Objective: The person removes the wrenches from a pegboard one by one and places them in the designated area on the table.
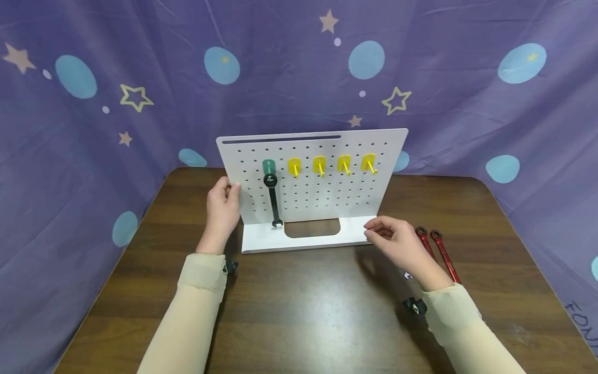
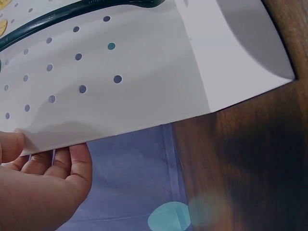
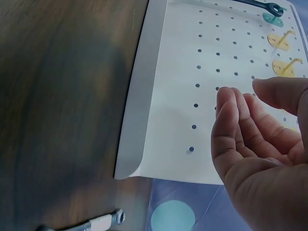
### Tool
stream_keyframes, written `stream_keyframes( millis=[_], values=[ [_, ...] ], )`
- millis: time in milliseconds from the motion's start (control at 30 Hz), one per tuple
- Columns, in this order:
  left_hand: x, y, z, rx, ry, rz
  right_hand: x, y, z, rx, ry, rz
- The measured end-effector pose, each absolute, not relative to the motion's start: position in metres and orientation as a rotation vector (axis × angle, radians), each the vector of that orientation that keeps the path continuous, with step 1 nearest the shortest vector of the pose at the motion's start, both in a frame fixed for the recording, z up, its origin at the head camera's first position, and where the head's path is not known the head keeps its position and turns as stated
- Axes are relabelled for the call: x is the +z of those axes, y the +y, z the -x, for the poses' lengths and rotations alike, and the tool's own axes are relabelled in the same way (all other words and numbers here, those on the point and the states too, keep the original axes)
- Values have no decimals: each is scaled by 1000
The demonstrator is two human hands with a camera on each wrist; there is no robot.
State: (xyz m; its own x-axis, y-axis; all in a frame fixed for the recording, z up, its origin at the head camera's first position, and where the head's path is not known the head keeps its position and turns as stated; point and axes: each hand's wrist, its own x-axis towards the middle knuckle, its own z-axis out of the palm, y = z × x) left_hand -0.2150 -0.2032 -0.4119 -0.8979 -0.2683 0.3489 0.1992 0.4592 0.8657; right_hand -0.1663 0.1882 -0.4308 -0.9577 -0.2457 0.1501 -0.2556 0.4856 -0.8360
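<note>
A white pegboard stand (image 1: 306,200) stands upright on the table. My left hand (image 1: 223,208) grips its left edge; in the left wrist view the thumb lies on the front and the fingers (image 2: 79,161) reach behind. On the green hook (image 1: 268,166) at the board's left hangs a black combination wrench (image 1: 273,200), its ring end up. Several yellow hooks (image 1: 320,165) in a row beside it are bare. Near the base's right end is my right hand (image 1: 397,241), holding nothing, with loosely bent fingers and a gap to the thumb, as the right wrist view (image 3: 260,144) shows.
To the right of my right hand lie two red wrenches (image 1: 444,254), partly hidden by the forearm. A silver open wrench end (image 1: 408,275) shows beside that wrist. A purple patterned curtain (image 1: 289,67) hangs behind the brown wooden table (image 1: 299,311).
</note>
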Motion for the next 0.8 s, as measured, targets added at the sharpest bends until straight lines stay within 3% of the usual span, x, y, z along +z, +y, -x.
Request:
stream_keyframes(
  millis=[800],
  values=[
    [-411, -202, 215, -1433, -2279, -87, -426, 138, 183, 1545, -2695, -540]
  ],
)
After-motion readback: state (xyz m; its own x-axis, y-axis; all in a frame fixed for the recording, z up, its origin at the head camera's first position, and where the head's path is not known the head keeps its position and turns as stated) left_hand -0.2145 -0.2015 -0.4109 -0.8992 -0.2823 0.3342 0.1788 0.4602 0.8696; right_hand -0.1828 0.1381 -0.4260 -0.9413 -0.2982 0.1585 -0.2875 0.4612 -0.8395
